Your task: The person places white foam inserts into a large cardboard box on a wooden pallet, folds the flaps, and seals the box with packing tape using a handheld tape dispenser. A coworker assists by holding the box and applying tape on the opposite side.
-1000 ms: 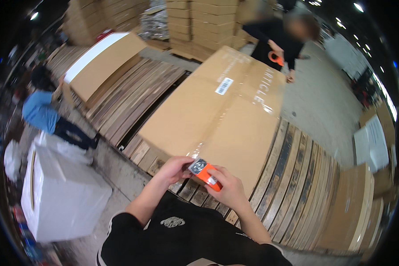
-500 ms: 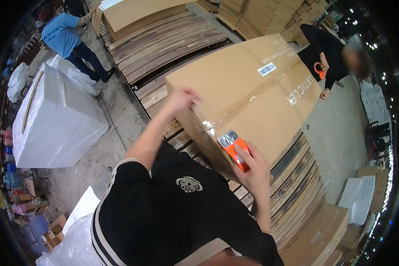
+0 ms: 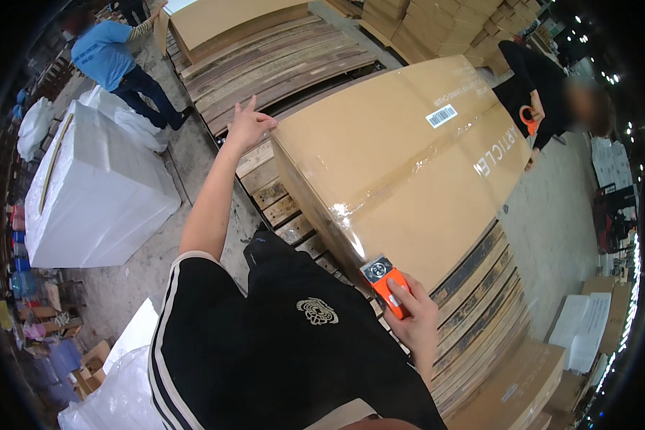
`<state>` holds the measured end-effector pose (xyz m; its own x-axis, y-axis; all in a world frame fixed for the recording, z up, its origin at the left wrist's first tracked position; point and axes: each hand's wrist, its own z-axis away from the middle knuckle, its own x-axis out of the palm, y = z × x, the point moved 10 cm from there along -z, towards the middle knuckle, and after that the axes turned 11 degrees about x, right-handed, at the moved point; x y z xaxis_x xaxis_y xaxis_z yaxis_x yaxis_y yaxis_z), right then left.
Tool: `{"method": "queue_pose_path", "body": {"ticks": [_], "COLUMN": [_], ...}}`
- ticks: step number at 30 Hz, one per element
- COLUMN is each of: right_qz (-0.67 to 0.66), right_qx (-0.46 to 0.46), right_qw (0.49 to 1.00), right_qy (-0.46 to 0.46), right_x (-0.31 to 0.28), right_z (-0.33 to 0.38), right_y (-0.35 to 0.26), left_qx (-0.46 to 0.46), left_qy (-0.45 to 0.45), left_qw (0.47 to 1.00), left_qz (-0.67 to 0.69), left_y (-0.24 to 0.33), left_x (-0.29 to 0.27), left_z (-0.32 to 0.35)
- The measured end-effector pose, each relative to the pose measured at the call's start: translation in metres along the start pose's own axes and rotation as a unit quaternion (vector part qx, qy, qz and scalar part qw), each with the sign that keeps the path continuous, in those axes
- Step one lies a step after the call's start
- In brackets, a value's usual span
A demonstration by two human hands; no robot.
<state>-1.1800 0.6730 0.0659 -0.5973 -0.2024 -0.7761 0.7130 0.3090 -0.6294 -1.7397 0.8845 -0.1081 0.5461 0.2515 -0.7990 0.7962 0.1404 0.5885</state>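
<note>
A large brown cardboard box (image 3: 387, 143) lies in front of me on a slatted wooden platform, with shiny clear tape along its top seam and on its near end. My left hand (image 3: 249, 130) is at the box's near left corner, fingers spread, some pointing up and others by the corner. In my right hand (image 3: 413, 315) is an orange tape dispenser (image 3: 390, 288), held close to the box's near right edge. At the box's far end, a co-worker in black (image 3: 534, 93) holds another orange tape dispenser (image 3: 529, 120).
The slatted wooden platform (image 3: 473, 294) runs under and beyond the box. A person in a blue shirt (image 3: 104, 54) stands far left by another carton (image 3: 229, 21). White wrapped blocks (image 3: 100, 193) stand on the left floor. Stacked cartons (image 3: 444, 29) fill the back; another carton (image 3: 512, 380) lies lower right.
My left hand has moved away from the near end to the left corner, its fingers spreading. My right hand has brought the tape dispenser lower and rightward, toward me.
</note>
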Motion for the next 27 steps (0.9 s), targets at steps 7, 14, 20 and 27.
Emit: {"method": "queue_pose_path", "body": {"ticks": [7, 14, 20, 27], "right_qz": [0.013, 0.019, 0.05, 0.033], "right_qx": [0.002, -0.012, -0.016, -0.03], "right_qw": [1.0, 1.0, 0.999, 0.999], "right_qy": [0.012, 0.002, 0.001, 0.001], "right_x": [0.011, 0.008, 0.008, 0.013], "right_z": [0.005, 0.002, -0.001, 0.002], "right_y": [0.016, 0.014, 0.019, 0.019], "left_qx": [0.027, -0.134, -0.079, -0.115], "left_qy": [-0.026, -0.057, -0.054, -0.061], "left_qw": [0.999, 0.988, 0.984, 0.987], "left_qz": [-0.01, -0.054, -0.15, -0.092], "left_y": [-0.024, -0.034, 0.028, 0.006], "left_x": [0.025, -0.015, 0.023, 0.051], "left_z": [-0.018, -0.028, -0.037, -0.037]}}
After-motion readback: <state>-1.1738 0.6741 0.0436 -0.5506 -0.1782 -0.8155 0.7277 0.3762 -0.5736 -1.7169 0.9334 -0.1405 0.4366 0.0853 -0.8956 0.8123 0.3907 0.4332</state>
